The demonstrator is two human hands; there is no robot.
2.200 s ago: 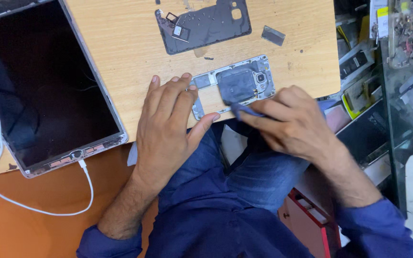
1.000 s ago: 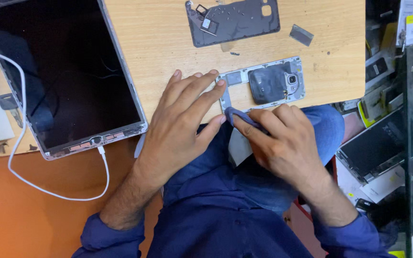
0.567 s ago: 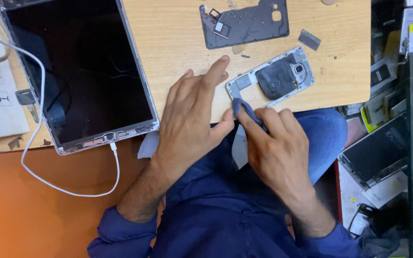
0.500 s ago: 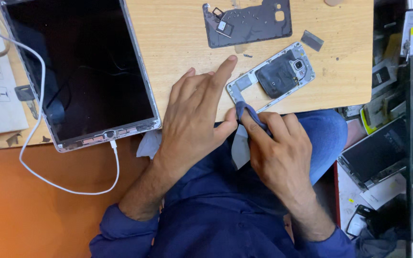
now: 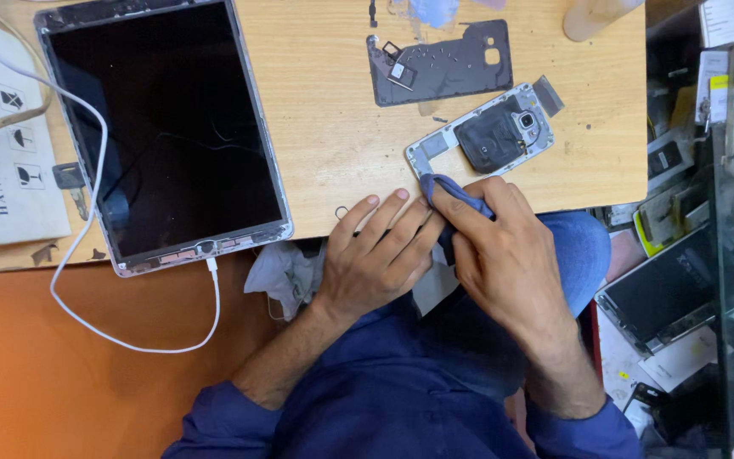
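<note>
At the near edge of the counter (image 5: 333, 161), the right hand (image 5: 503, 255) pinches a blue cloth (image 5: 448, 189) against the opened phone frame (image 5: 482, 140); the left hand (image 5: 375, 259) lies beside it, fingers extended, holding nothing.

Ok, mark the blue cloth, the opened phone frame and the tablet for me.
blue cloth (image 5: 445, 189), head view, on the fold pressed under the right hand's fingertips.
opened phone frame (image 5: 493, 140), head view, on the dark inner plate beside the camera.
tablet (image 5: 159, 127), head view, on the middle of its dark screen.
</note>
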